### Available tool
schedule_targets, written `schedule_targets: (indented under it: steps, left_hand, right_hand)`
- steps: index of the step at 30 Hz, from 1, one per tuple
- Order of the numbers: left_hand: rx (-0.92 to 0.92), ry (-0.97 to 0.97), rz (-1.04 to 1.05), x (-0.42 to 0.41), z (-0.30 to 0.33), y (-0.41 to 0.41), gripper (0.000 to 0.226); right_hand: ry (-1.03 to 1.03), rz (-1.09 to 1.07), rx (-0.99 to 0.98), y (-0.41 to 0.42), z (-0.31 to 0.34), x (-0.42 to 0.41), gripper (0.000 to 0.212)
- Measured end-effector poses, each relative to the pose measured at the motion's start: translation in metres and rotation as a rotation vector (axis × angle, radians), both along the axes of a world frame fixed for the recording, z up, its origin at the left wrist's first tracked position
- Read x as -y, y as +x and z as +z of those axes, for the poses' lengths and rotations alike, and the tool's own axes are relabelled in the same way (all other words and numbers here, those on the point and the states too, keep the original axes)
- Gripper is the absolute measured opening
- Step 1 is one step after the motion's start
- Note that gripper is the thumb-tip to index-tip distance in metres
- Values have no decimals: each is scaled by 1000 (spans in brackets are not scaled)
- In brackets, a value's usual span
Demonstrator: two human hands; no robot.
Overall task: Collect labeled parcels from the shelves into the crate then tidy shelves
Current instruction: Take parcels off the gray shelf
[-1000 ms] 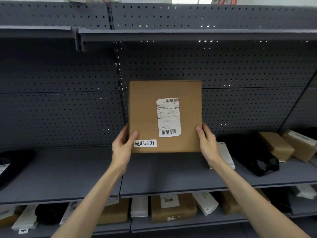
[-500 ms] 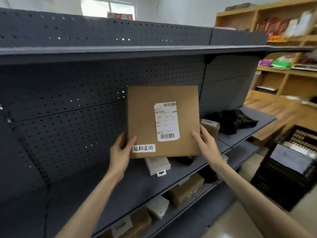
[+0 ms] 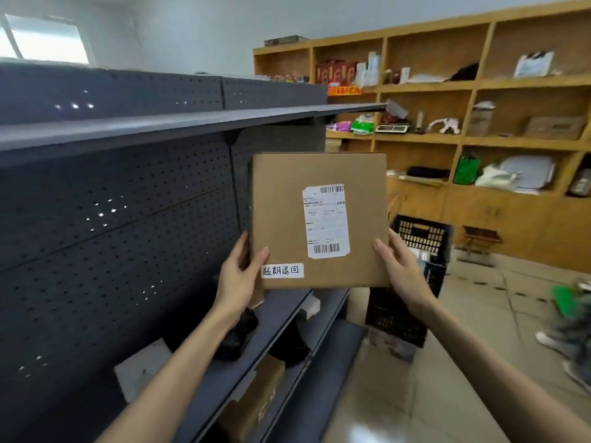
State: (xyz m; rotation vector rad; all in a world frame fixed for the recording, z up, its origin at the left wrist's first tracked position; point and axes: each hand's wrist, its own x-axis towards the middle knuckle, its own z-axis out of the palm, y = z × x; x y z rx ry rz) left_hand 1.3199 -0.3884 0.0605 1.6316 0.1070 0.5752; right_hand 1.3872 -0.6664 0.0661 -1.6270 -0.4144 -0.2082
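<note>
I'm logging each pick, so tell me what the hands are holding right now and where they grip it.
A flat cardboard parcel, held upright: the left hand grips its lower left edge and the right hand its lower right edge.

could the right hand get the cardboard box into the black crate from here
Probably not without stepping closer. The right hand and left hand hold the cardboard box upright; the black crate sits open-topped on the floor beyond, nothing visibly between.

Wooden wall unit (image 3: 473,87), tiled floor (image 3: 425,394).
</note>
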Motion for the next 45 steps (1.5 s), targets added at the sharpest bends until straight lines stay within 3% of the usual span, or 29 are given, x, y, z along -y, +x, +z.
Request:
schedule_targets:
  steps: [19,31,38,45]
  left_hand:
    - [116,-5,-372,198,44,254,49]
    - [97,-42,-446,240,44,386,47]
    - [109,-2,-454,236,44,490,54]
    - [100,-6,-524,243,28,586,43]
  right_hand:
    - [-16,-366,92,170,32,210,52]
    - [-42,-508,34,275,26,241,51]
    - [-103,-541,3,372,32,244,65]
    - [-116,-568,3,454,24,247,52]
